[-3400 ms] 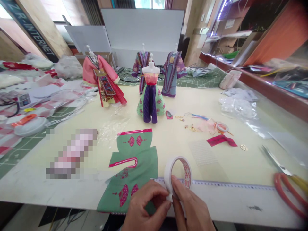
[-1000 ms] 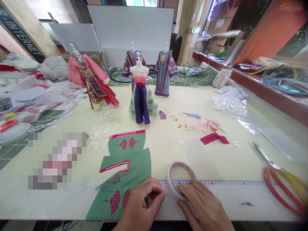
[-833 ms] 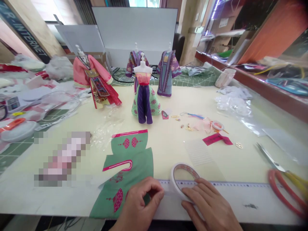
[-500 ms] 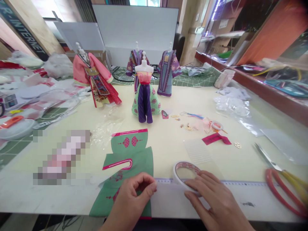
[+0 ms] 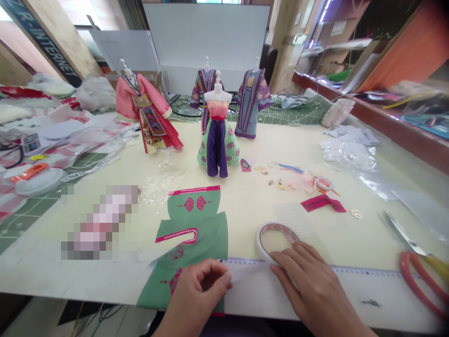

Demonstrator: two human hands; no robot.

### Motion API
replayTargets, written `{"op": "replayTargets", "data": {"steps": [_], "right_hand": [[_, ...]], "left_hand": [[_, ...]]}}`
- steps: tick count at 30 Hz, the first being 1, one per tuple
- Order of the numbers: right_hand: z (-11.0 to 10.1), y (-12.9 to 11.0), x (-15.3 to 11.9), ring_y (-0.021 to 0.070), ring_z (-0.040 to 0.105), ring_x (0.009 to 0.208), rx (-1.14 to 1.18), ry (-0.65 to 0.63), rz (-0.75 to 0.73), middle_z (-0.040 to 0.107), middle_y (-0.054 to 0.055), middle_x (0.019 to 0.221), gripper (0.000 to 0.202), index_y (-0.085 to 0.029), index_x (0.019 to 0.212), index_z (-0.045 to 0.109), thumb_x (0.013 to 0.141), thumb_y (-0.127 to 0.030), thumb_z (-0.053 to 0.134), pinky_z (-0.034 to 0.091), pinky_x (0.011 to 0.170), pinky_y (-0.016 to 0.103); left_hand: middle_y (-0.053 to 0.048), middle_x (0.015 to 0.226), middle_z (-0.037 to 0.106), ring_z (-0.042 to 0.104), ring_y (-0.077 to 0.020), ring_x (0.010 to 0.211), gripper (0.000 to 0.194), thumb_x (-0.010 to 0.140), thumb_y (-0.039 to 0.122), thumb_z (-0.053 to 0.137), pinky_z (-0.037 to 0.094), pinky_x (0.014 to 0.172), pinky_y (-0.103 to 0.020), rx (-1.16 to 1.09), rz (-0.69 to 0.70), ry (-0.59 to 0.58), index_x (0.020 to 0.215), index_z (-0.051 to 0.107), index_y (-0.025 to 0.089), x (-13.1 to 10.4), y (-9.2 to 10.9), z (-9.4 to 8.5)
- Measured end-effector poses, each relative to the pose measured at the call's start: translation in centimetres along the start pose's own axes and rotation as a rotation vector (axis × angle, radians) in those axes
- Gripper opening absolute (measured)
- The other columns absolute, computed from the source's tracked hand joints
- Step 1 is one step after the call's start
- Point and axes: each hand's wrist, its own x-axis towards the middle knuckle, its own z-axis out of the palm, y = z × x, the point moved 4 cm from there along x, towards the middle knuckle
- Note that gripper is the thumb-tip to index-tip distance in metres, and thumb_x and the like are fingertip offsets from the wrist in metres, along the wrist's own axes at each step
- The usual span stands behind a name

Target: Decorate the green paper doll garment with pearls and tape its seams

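My right hand (image 5: 308, 276) grips the near side of a roll of white tape (image 5: 260, 241) that lies on the table. A pale strip of tape (image 5: 247, 270) stretches from the roll to my left hand (image 5: 206, 285), whose thumb and finger pinch its end. Under and beside my left hand lies a green fabric garment piece (image 5: 210, 236) with magenta trim and printed motifs. Its lower part is partly covered by that hand. A long clear ruler (image 5: 354, 272) runs along the table's front, passing beneath the tape and my right hand.
Scissors (image 5: 414, 248) with red and yellow handles lie at the right. Dressed doll mannequins (image 5: 216, 140) stand toward the back. A magenta fabric strip (image 5: 322, 203), small trinkets (image 5: 280, 185) and clear plastic bags (image 5: 351, 154) are scattered on the right. A pixelated object (image 5: 101, 222) is at the left.
The tape strip between my hands now shows more plainly. The whole view has shifted slightly, with things appearing further right. Both hands keep their grips.
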Motion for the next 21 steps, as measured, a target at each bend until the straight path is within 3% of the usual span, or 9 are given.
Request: {"op": "replayTargets", "data": {"steps": [5,10,16,21], "right_hand": [[-2.1,2.1,-0.1,0.0199,0.054,0.083,0.002,-0.063,-0.011,0.058,0.004,0.079,0.016,-0.016,0.094,0.060,0.090,-0.011,0.045,0.033,0.096,0.050],[-3.1,4.3,0.7,0.0185,0.052,0.094,0.078,-0.186,0.000,0.059,0.001,0.086,0.015,-0.020,0.094,0.058,0.089,-0.011,0.047,0.023,0.105,0.048],[-2.1,4.8,2.0,0.0179,0.050,0.095,0.114,-0.242,-0.022,0.058,0.001,0.089,0.014,-0.020,0.091,0.058,0.088,-0.011,0.048,0.018,0.108,0.049],[-0.9,3.7,2.0,0.0174,0.050,0.090,0.104,-0.207,-0.086,0.057,0.001,0.084,0.016,-0.018,0.095,0.058,0.089,-0.010,0.047,0.019,0.107,0.049]], "left_hand": [[0.002,0.057,0.060,0.051,-0.0095,0.049,0.020,0.069,0.033,0.070,0.040,0.047,-0.019,-0.212,-0.166,-0.129,0.077,0.065,0.015,0.0,-0.2,2.9],[-0.003,0.068,0.065,0.054,-0.0098,0.050,0.030,0.068,0.036,0.074,0.045,0.050,-0.022,-0.385,-0.223,-0.216,0.086,0.068,0.013,0.0,-0.3,4.5],[-0.009,0.090,0.067,0.065,-0.0193,0.071,0.048,0.066,0.042,0.077,0.046,0.050,-0.024,-0.545,-0.221,-0.347,0.104,0.065,0.016,-1.1,-1.7,5.0],[-0.009,0.092,0.072,0.067,-0.0170,0.076,0.054,0.068,0.040,0.078,0.044,0.068,-0.027,-0.656,-0.208,-0.456,0.115,0.061,0.019,-3.0,-2.8,4.5]]}}
